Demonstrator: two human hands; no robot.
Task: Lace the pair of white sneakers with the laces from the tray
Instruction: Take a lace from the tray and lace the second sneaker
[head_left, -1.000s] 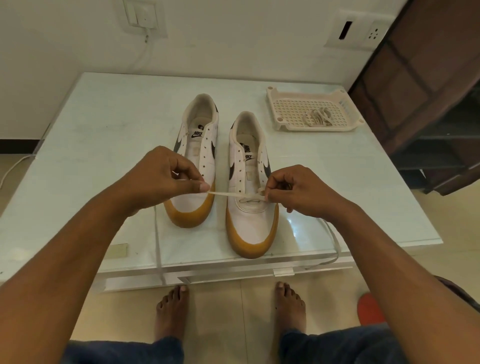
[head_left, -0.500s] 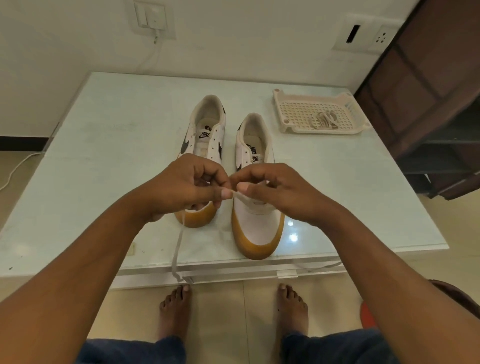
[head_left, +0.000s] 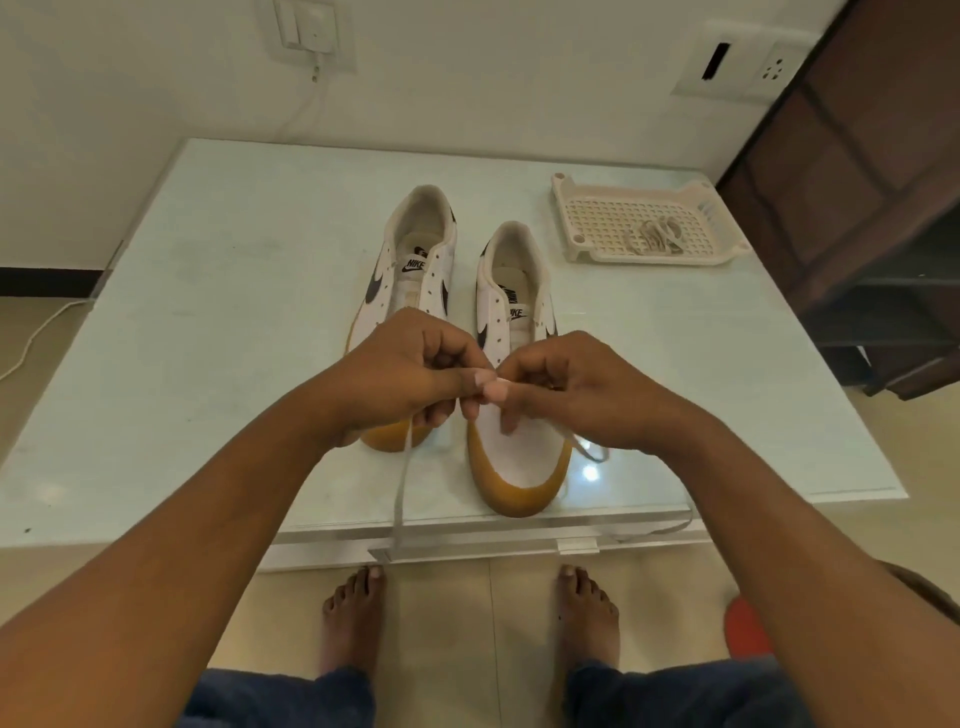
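Note:
Two white sneakers with tan toe rims stand side by side on the glass table: the left sneaker and the right sneaker. My left hand and my right hand meet thumb to thumb over the right sneaker's lower eyelets, both pinching a white lace. One end of the lace hangs below my left hand over the table's front edge. The other end trails to the right past the toe. My fingers hide the eyelets being worked.
A cream perforated tray with a second bundled lace sits at the table's back right. Dark wooden furniture stands to the right. My bare feet are on the tiled floor under the table's front edge, next to something red.
My hands, apart a second ago with the lace stretched between them, have come together over the right sneaker. The lace's left end now hangs slack.

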